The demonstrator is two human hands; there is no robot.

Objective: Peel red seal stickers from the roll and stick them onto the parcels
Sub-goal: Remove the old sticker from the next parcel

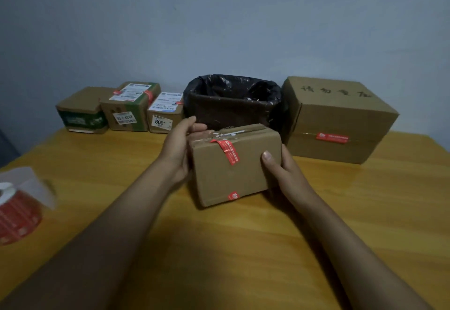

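The parcel [233, 163] sits tilted on the table [365, 212], mid-scene, a red sticker [225, 150] already folded over its top edge. Left hand [177, 149] and right hand [280, 170] clamp its ends, fingers curled round. The sticker's edge looks a bit lifted, so rough turning could peel it. Roll [17, 212] sits far left.

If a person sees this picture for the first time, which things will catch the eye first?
First, the cardboard parcel at the centre, held between the left hand and right hand, with a red seal sticker over its top edge. Then the black-lined bin by the wall behind it, and the red sticker roll at the table's left edge.
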